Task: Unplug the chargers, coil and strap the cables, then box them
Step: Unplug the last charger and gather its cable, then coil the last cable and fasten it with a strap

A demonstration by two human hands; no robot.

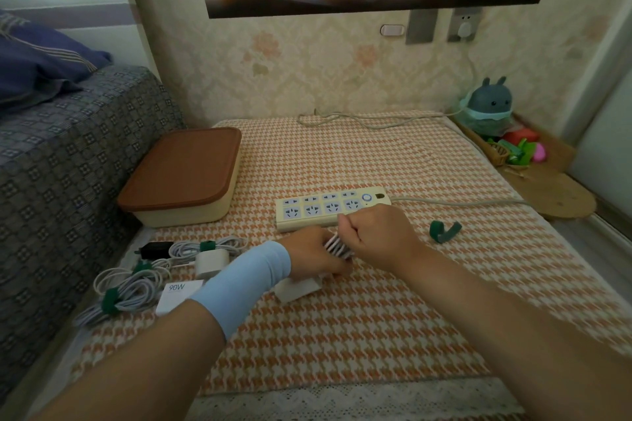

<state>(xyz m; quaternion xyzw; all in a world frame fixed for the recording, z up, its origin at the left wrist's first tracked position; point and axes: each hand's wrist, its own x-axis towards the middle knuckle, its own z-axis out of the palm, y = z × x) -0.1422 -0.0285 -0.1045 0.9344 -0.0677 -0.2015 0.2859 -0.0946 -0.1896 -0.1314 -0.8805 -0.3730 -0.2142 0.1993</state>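
Nearest me, a lace hem edges the orange houndstooth cloth (342, 335) on my bench. Mid-bench, my left hand (311, 253) and right hand (376, 232) both curl tightly round a coiled white cable (337, 246), its strands slanting. Behind it the power strip (331, 208) lies lengthwise left to right, switch end right. Floral wallpaper (307, 72) lies beyond.

The left hand (313, 255) and right hand (376, 236) grip a coiled white cable (337, 246). A curled green strap (444, 232) lies near the cream plastic power strip (328, 210).
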